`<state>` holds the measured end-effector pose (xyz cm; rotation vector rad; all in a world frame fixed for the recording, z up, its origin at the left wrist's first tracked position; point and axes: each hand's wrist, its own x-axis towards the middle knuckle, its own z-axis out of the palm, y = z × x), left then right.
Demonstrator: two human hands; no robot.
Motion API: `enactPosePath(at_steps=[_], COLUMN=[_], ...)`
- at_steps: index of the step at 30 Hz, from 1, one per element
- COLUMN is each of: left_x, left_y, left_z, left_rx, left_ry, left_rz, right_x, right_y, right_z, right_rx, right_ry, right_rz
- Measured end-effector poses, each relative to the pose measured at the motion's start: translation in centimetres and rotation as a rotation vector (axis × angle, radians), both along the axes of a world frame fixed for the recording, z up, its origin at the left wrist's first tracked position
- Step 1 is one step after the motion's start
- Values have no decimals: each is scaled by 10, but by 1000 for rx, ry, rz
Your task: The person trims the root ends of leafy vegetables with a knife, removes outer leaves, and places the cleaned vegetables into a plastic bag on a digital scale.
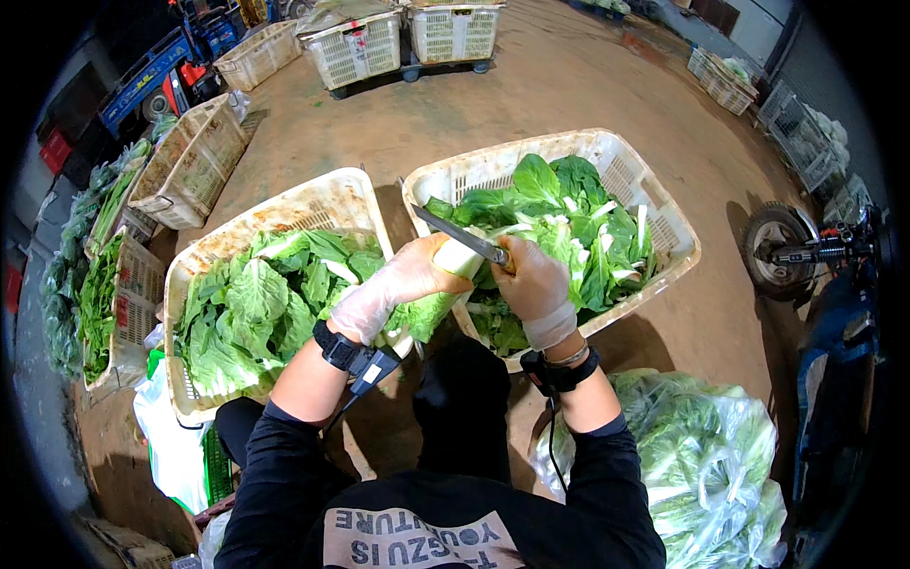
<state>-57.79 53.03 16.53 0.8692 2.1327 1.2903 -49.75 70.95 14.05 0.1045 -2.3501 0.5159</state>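
Note:
My left hand [409,272], in a thin clear glove, is wrapped round a head of leafy cabbage [459,257]. Its pale stem end points up and away from me, and its green leaves hang below the hand. My right hand [536,290], also gloved, grips a knife [453,229]. The dark blade slants up to the left across the stem end; whether it touches cannot be made out. Below and beyond the right hand stands a cream crate [654,194] of green leaves and white stem pieces. A second cream crate [322,192], left of my left hand, holds large loose leaves.
A clear bag of leafy greens [706,465] sits at my right. More crates [194,156] of vegetables line the left side. Stacked crates [355,47] stand on a wheeled base at the far side. A wheeled vehicle [787,251] is at the right.

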Motion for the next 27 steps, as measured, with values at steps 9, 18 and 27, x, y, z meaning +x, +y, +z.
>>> enactPosePath(at_steps=[9,18,27], left_x=[-1,33,112], left_y=[9,-86,-288], left_z=[7,-16,-53], left_rx=[-95,58,906], left_ry=[256,125,-434], left_rz=[-15,48,754], right_x=[-8,-9,-127], right_y=[22,66,-147], right_z=[-25,-52,23], right_rx=[104,-852,127], right_ry=[-198,-927,-692], right_rz=[-185,58,360])
